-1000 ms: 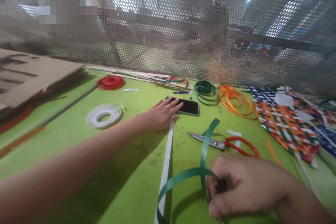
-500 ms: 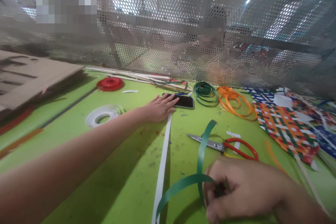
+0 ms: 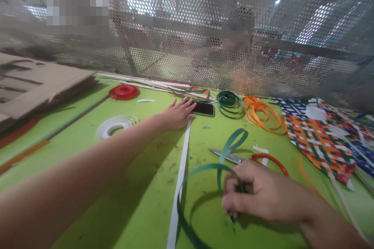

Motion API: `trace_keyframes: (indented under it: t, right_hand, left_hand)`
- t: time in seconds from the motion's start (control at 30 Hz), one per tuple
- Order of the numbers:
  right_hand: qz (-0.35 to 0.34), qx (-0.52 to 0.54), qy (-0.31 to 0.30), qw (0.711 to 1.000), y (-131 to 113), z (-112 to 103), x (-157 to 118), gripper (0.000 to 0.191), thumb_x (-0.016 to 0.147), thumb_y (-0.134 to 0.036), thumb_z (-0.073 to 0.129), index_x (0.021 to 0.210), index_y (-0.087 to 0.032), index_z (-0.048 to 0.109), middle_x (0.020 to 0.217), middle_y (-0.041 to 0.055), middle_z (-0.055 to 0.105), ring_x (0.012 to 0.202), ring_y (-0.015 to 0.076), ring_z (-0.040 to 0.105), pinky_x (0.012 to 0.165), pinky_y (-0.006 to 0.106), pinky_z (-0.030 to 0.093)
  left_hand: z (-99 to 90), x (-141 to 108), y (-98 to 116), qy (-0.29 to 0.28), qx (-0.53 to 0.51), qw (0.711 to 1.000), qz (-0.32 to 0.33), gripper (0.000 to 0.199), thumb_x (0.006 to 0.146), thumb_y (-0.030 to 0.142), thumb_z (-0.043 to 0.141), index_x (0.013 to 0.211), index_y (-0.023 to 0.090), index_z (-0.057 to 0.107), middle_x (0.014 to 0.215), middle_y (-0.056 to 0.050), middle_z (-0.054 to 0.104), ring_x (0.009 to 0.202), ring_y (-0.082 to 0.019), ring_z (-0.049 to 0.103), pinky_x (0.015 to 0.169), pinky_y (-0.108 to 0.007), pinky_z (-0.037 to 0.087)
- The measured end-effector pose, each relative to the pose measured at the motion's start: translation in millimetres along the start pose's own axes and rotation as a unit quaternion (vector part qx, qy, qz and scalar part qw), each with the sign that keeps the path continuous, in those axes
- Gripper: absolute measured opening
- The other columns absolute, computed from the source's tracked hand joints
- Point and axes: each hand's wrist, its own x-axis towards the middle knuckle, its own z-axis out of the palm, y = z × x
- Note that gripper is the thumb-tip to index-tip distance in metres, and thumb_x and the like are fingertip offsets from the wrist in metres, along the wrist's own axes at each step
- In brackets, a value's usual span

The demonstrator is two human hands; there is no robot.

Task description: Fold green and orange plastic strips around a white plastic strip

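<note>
Two hands — our right hand (image 3: pixel 260 192) pinches the green strip (image 3: pixel 224 155) near; our left hand (image 3: pixel 175 113), fingers spread flat, touches the far phone (image 3: pixel 204 108).

The flat table top (image 3: pixel 87 132) is bright lime green. A long narrow plastic strip (image 3: pixel 179 186) lying on it is white, and the curling plastic band (image 3: pixel 204 169) is dark green. The scissors (image 3: pixel 270 160) have red loop handles. The coiled bands are dark green (image 3: pixel 230 103) and orange (image 3: pixel 261 114). The woven mat (image 3: pixel 318 140) shows an orange, green and white check. The flat round spool (image 3: pixel 124 92) is red.
</note>
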Motion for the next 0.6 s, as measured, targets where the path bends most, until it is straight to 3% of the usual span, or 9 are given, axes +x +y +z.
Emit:
trace_keyframes:
  t: [0.1,0.17,0.2,0.23,0.3,0.33,0.43,0.5,0.6]
  right_hand:
    - [-0.058,-0.010,0.123,0.991,-7,1,0,0.033,0.091,-0.051,0.076,0.081,-0.020,0.072,0.085,0.0040,0.072,0.082,0.0187,0.064,0.066,0.024,0.047]
    - [-0.077,-0.021,0.164,0.983,-11,3,-1,0.035,0.095,-0.053,0.071,0.083,-0.020,0.073,0.086,0.0049,0.072,0.081,0.0197,0.065,0.066,0.026,0.048]
    - [-0.078,-0.027,0.167,0.982,-13,5,-2,0.035,0.096,-0.053,0.069,0.084,-0.020,0.074,0.086,0.0048,0.072,0.080,0.0197,0.064,0.067,0.026,0.048]
    - [-0.077,-0.032,0.168,0.982,-15,7,-2,0.034,0.097,-0.052,0.068,0.087,-0.021,0.075,0.085,0.0043,0.072,0.079,0.0192,0.064,0.067,0.026,0.048]
    - [-0.068,-0.043,0.147,0.986,-16,14,-2,0.032,0.097,-0.051,0.068,0.090,-0.021,0.076,0.084,0.0026,0.071,0.077,0.0180,0.062,0.067,0.026,0.046]
    - [-0.062,-0.047,0.129,0.989,-16,18,-1,0.031,0.096,-0.050,0.069,0.090,-0.021,0.075,0.082,0.0015,0.070,0.075,0.0171,0.061,0.065,0.025,0.045]
    - [-0.046,-0.046,0.065,0.996,-14,31,6,0.030,0.096,-0.046,0.069,0.081,-0.019,0.069,0.074,-0.0021,0.062,0.069,0.0138,0.055,0.060,0.024,0.039]
    - [-0.037,-0.035,0.035,0.998,-13,39,11,0.032,0.097,-0.043,0.068,0.077,-0.018,0.065,0.069,-0.0037,0.057,0.065,0.0115,0.050,0.057,0.023,0.036]
    - [-0.035,0.000,0.031,0.999,-11,46,18,0.036,0.096,-0.047,0.069,0.076,-0.017,0.066,0.069,-0.0033,0.057,0.063,0.0108,0.051,0.055,0.023,0.036]
  left_hand:
    - [-15.5,-26,26,0.064,-0.036,0.997,-0.016,0.063,0.109,0.043,0.035,0.157,0.004,0.044,0.172,-0.022,0.027,0.163,-0.035,0.014,0.131,-0.058,0.006]
    - [-28.8,-53,52,0.086,-0.099,0.991,-0.025,0.057,0.109,0.049,0.036,0.146,0.010,0.057,0.160,-0.020,0.050,0.149,-0.032,0.047,0.123,-0.047,0.038]
    - [-34.3,-68,66,0.063,-0.249,0.966,-0.039,0.052,0.107,0.051,0.044,0.139,0.015,0.062,0.149,-0.016,0.061,0.135,-0.031,0.060,0.114,-0.044,0.048]
    - [-38.0,-83,79,0.016,-0.391,0.919,-0.041,0.048,0.105,0.053,0.049,0.130,0.017,0.068,0.135,-0.014,0.071,0.121,-0.029,0.069,0.105,-0.043,0.054]
    - [-38.5,-109,101,-0.095,-0.576,0.811,-0.035,0.042,0.101,0.055,0.060,0.121,0.020,0.073,0.119,-0.010,0.077,0.104,-0.027,0.073,0.092,-0.038,0.058]
    - [-35.3,-120,109,-0.107,-0.630,0.768,-0.042,0.039,0.098,0.054,0.066,0.120,0.022,0.073,0.119,-0.009,0.077,0.104,-0.025,0.073,0.089,-0.035,0.058]
    - [-19.3,-137,119,-0.106,-0.713,0.689,-0.075,0.040,0.082,0.047,0.088,0.108,0.020,0.075,0.110,-0.009,0.078,0.095,-0.023,0.073,0.083,-0.033,0.056]
    - [-11.5,-140,120,-0.105,-0.719,0.679,-0.106,0.038,0.075,0.043,0.093,0.097,0.018,0.076,0.099,-0.008,0.078,0.087,-0.021,0.071,0.077,-0.031,0.055]
    - [-11.0,-141,115,-0.106,-0.703,0.696,-0.104,0.029,0.081,0.041,0.090,0.088,0.017,0.076,0.083,-0.004,0.075,0.075,-0.016,0.068,0.070,-0.026,0.053]
